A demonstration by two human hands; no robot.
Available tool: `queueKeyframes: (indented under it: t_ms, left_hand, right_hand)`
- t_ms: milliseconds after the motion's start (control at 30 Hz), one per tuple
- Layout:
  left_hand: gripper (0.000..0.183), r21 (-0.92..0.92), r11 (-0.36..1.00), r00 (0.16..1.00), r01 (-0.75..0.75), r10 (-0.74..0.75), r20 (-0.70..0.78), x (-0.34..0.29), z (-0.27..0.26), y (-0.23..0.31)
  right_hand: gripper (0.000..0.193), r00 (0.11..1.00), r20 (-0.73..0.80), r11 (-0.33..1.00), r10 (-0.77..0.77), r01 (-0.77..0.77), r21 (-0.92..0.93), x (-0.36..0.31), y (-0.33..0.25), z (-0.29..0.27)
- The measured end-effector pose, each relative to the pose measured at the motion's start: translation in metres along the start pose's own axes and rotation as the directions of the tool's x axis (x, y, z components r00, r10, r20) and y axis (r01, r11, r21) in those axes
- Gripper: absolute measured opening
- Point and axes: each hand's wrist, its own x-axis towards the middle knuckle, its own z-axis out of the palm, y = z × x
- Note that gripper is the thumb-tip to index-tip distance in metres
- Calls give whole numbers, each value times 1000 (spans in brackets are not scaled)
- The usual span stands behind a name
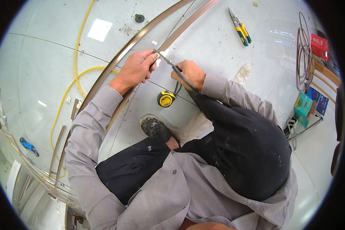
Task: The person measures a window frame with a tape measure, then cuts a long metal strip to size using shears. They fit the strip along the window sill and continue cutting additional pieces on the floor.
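Observation:
A dark grey, narrow flexible strip runs slantwise between my hands and down toward my right knee. My left hand is closed, pinching the strip's far end between thumb and finger. Wrapped round it lower down is my right hand, its fingers curled. Under my left hand and forearm pass long, bronze-coloured metal profiles, lying on the floor. A yellow-and-black tape measure sits below the hands, its black strap reaching up toward my right hand. What the strip's lower end does behind my knee is hidden.
Snips with yellow-green handles lie at the upper right. A yellow hose loops across the left floor, near a blue tool. On the right are a coiled cable, a red box and a teal box.

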Motion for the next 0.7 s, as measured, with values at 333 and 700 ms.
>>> queueKeyframes:
  t_ms: [333,700]
  left_hand:
    - [35,-220,975,993,-22,47,109,-6,-26,7]
    - [33,-4,997,997,-71,71,-18,-47,-29,50]
  right_hand:
    - [55,987,72,914,145,-161,371,-7,-1,-15]
    - [70,956,-207,969,-210,232,85,-27,-25,-41]
